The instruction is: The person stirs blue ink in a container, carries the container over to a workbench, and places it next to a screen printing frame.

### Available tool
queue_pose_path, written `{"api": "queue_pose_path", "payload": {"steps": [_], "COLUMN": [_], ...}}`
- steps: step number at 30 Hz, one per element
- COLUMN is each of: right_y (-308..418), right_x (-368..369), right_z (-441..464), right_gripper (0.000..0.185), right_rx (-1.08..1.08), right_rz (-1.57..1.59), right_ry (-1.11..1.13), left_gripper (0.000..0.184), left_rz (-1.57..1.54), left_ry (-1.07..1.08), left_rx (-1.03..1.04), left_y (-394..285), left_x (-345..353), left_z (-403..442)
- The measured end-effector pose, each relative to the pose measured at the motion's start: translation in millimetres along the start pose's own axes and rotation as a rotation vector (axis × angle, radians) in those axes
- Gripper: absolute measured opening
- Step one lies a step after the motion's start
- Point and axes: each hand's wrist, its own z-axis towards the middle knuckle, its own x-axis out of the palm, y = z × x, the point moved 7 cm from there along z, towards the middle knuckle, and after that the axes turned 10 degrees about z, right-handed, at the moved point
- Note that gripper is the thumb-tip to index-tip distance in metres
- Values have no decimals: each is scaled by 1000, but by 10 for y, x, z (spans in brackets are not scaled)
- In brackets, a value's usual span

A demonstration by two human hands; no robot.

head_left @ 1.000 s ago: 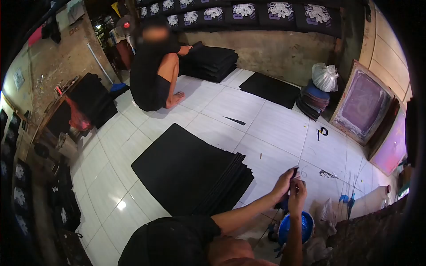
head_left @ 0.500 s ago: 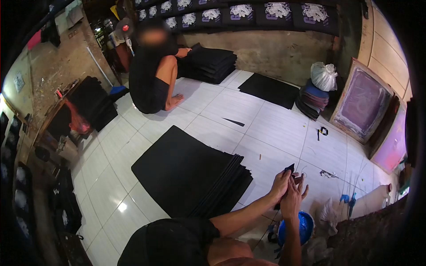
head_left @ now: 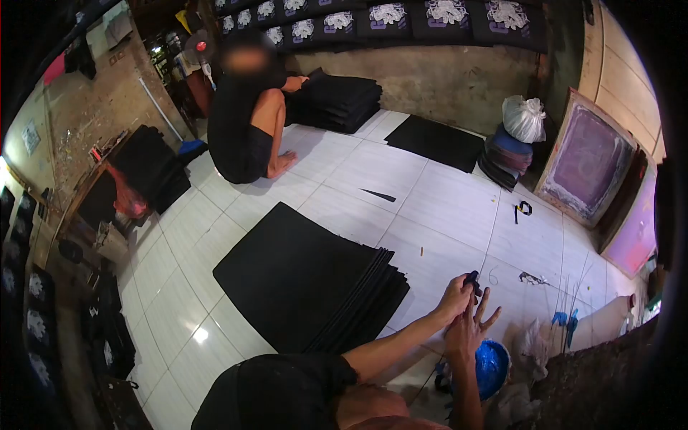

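My left hand is closed on a small dark piece, perhaps cloth, that sticks out past its fingers. Against it rests my right hand, with several fingers spread and nothing visible gripped. Where the two hands meet, the thumb and part of the dark piece are hidden. Just below my right hand stands a tub of blue paste or paint, partly covered by my forearm. To the left, in front of my knees, lies a stack of black sheets with uneven edges on the right side.
A person in black squats beside another black stack. A single black sheet lies near the wall. Framed screens lean at the right, near a white bag on folded cloth. Small scraps dot the tiled floor.
My right hand's fingers have spread wider, and the dark piece in my left hand has changed shape, its pointed tip now bunched. The squatting person looks unchanged.
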Motion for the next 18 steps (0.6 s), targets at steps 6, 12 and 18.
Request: {"api": "queue_pose_path", "payload": {"steps": [6,12,18], "right_y": [79,84,-25], "right_x": [73,119,155], "right_z": [-34,-96,-129], "right_gripper": [62,55,54], "right_rx": [-4,1,36], "right_rz": [-25,23,35], "right_ry": [-7,51,73], "left_gripper": [30,25,22], "left_rz": [-164,-374,-362], "left_ry": [-37,52,168], "left_rx": [-128,-318,-266], "left_y": [-26,120,123], "left_x": [-102,-114,39], "left_z": [-20,12,9]}}
